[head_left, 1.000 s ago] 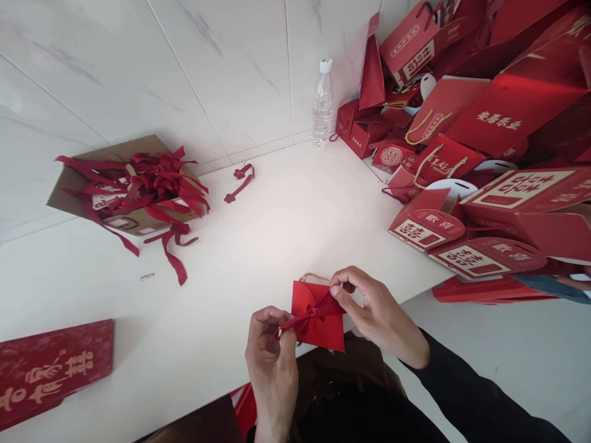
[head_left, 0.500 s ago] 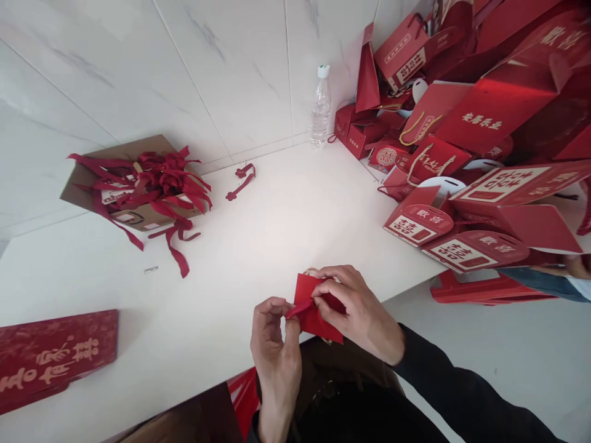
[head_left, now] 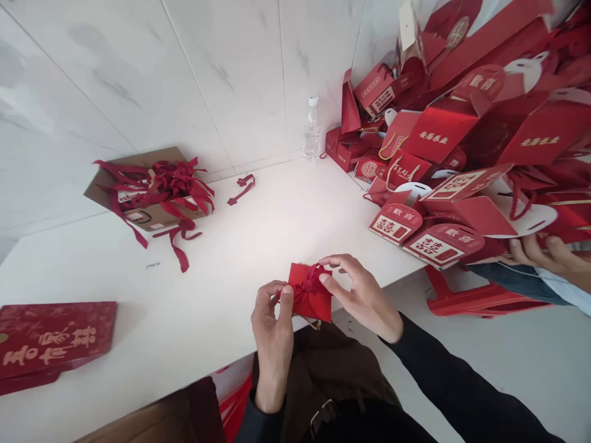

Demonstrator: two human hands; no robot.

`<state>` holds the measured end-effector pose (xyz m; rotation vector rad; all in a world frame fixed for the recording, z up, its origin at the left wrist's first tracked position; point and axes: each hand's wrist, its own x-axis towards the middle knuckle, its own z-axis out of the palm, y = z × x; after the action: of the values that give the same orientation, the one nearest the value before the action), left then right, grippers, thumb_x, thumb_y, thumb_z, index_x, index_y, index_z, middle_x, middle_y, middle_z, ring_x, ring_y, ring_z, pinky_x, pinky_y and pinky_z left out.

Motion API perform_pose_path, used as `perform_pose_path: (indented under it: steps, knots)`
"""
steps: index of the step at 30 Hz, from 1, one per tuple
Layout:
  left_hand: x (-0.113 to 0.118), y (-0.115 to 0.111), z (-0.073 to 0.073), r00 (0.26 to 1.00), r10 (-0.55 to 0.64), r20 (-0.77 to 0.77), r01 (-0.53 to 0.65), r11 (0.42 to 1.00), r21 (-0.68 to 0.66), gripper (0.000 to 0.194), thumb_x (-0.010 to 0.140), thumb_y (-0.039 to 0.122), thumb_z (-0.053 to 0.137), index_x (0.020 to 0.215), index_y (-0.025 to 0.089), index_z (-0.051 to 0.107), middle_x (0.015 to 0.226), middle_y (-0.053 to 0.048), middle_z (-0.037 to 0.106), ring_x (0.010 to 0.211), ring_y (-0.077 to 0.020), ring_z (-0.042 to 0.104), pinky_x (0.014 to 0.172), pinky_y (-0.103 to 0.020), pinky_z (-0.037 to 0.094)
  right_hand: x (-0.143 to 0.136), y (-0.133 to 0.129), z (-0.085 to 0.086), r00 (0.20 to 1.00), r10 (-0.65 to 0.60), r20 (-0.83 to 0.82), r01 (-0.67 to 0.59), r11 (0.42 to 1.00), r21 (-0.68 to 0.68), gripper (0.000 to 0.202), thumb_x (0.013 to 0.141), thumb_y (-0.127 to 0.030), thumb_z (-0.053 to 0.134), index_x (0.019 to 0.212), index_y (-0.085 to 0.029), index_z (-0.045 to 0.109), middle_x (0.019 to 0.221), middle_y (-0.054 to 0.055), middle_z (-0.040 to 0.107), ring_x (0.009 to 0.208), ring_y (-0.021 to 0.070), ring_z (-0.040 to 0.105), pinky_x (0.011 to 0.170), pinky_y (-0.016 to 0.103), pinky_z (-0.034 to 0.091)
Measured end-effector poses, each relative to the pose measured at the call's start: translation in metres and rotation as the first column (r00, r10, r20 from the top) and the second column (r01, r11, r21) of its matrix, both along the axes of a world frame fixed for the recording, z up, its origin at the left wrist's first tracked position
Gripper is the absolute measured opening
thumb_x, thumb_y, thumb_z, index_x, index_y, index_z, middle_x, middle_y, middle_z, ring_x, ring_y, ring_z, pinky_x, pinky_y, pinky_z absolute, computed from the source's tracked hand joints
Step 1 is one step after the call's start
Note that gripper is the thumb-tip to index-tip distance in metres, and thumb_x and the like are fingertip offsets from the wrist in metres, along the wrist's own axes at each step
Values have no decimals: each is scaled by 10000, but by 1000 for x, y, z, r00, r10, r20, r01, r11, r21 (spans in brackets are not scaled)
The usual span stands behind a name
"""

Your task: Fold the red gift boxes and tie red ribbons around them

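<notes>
A small red gift bag (head_left: 318, 305) with gold cord at its edges is at the table's near edge, in front of my body. Across it runs a dark red ribbon (head_left: 308, 282), tied in a bow. My left hand (head_left: 274, 320) pinches the ribbon at the bag's left edge between thumb and fingers. On the other side, my right hand (head_left: 357, 294) has thumb and forefinger closed around the bow's right loop, its other fingers raised. The bag's left edge is partly hidden behind my left fingertips.
A cardboard box (head_left: 178, 223) of red ribbons stands by the wall, a loose ribbon piece (head_left: 242, 188) beside it. A water bottle (head_left: 311, 132) is at the back. Red gift boxes (head_left: 434, 246) pile up right, near another person's hand (head_left: 549, 255). A red box (head_left: 60, 338) lies left.
The ribbon's strands now form a bow with loops on the bag. My right hand has shifted right, off the bag's middle to the bow's right loop. Another person's hand shows more at right.
</notes>
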<state>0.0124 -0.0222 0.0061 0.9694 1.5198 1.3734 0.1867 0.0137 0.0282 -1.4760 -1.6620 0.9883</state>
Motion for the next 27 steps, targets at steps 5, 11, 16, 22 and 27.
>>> perform_pose_path:
  steps: [5,11,16,22,27]
  knots:
    - [-5,-4,-2,999,1,48,-3,999,39,282,917,489,628,921,208,622,1028,-62,696,844,-173,636,693,-263,506,-5,-2,-5,997,-72,-20,72,997,-16,289,1011,-463,494,1089,-221,631,1146,85,691,1006,244,635,814,378,517]
    - [-23,-9,-19,992,-95,80,92,995,42,276,933,446,561,960,198,680,1036,-80,697,966,-218,648,781,-293,500,-5,-23,-14,990,-136,-31,133,988,-81,352,1014,-503,510,1213,-219,571,1041,82,707,916,230,682,745,357,541]
    - [-26,-4,-29,997,-53,57,51,998,42,320,883,457,653,1118,242,621,1093,-66,655,993,-221,603,822,-326,484,-18,1,-24,982,-173,-77,170,985,-41,403,1013,-522,482,1293,-233,508,1197,99,691,1116,230,670,925,381,556]
    - [-39,14,-25,967,-255,-2,255,967,18,420,924,446,595,1310,282,615,1451,-76,562,1340,-268,492,1083,-421,396,-42,-29,-15,959,-284,27,275,946,168,290,993,-476,532,1203,-277,516,1257,97,570,1204,280,544,1030,498,466]
    - [-47,23,-29,892,-383,242,370,924,99,443,990,495,388,1188,248,698,1336,-79,665,1276,-282,558,1056,-436,426,-48,-51,-20,972,-163,171,112,955,273,193,969,-269,575,1155,-305,535,1192,64,576,1170,268,563,944,446,531]
